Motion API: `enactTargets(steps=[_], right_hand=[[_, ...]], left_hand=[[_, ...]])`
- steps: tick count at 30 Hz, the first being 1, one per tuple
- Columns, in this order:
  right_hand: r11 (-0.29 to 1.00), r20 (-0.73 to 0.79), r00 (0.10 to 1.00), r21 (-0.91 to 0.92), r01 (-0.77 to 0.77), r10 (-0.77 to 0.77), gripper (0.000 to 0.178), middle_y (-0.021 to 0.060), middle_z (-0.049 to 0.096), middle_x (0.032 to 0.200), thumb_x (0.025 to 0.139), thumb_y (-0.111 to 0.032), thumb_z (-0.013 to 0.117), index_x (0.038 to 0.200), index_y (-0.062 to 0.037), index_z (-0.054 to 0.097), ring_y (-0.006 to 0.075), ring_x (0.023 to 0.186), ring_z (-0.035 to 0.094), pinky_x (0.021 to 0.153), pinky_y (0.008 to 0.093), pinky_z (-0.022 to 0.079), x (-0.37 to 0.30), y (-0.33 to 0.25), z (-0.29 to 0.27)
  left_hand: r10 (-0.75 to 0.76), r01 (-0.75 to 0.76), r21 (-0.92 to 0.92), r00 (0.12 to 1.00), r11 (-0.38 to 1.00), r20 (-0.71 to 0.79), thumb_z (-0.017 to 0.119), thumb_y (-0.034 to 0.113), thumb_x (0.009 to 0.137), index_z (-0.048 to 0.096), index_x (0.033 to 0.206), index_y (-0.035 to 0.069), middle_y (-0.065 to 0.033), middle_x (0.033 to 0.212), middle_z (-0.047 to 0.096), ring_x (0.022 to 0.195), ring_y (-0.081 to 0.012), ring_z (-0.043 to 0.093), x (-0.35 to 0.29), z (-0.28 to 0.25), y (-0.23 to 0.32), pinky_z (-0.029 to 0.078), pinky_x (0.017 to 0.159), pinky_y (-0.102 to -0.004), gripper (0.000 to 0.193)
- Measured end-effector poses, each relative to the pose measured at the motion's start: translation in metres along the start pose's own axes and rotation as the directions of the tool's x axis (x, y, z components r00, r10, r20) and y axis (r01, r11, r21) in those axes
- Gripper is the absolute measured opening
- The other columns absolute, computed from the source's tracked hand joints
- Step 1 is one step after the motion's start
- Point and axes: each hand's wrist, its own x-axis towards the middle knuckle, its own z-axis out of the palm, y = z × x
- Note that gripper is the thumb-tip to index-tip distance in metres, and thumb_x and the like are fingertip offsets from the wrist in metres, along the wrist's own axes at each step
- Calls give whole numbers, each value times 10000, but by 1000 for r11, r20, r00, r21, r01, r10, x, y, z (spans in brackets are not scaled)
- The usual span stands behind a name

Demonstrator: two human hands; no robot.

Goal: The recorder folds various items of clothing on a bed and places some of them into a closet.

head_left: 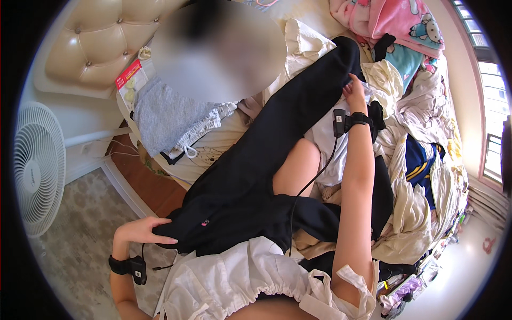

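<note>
A pair of black trousers (pixel 250 154), soft and wide, stretches across my lap and the bed from lower left to upper right. On it, near my left hand, is a small pink mark. My left hand (pixel 146 231) pinches the edge of the cloth at the lower left, thumb apart from the fingers. At the far right end, my right hand (pixel 354 92) grips the border of the long leg with curled fingers. Part of my bare leg (pixel 298 168) shows beside the cloth. Folds hide the rest of the garment's shape.
Grey folded clothing (pixel 165 114) lies at the left on the bed. Heaped beige clothes (pixel 410 224) and a pink blanket (pixel 397 24) lie along the right. A white fan (pixel 37 170) stands at the left. A black cable (pixel 314 178) runs from my right wrist. A blurred patch hides the top middle.
</note>
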Motion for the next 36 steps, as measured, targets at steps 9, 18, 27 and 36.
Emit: enactTargets(steps=[9, 18, 27, 36], right_hand=[[893, 510, 828, 449, -25, -233, 183, 120, 646, 935, 767, -133, 601, 901, -10, 625, 268, 863, 621, 830, 386, 489, -51, -94, -53], [892, 325, 869, 385, 238, -372, 217, 150, 637, 949, 879, -143, 467, 992, 2, 584, 254, 865, 627, 828, 386, 501, -106, -198, -345], [667, -179, 642, -205, 717, -745, 231, 13, 581, 908, 855, -70, 530, 1050, 49, 566, 103, 786, 523, 734, 236, 447, -309, -194, -617], [574, -102, 589, -406, 711, -802, 347, 149, 549, 1122, 919, -115, 399, 1167, 119, 458, 195, 1045, 518, 960, 272, 372, -313, -175, -550]], left_hand=[[-149, 132, -93, 968, 987, -203, 668, 325, 786, 617, 905, -54, -5, 761, 615, 728, -68, 527, 8, -10, 22, 446, 670, -234, 400], [46, -62, -17, 873, 998, -485, 637, 219, 812, 606, 898, -71, 1, 751, 604, 685, -53, 519, 15, -18, 47, 440, 628, -218, 304], [461, -302, 398, 791, 866, -403, 590, 6, 719, 559, 891, -67, -46, 744, 603, 730, -81, 516, 35, -30, 75, 428, 722, -240, 188], [549, -264, 553, 706, 790, -447, 640, 95, 730, 593, 843, -48, -58, 728, 616, 697, -91, 533, 100, -65, 137, 427, 680, -249, 188]])
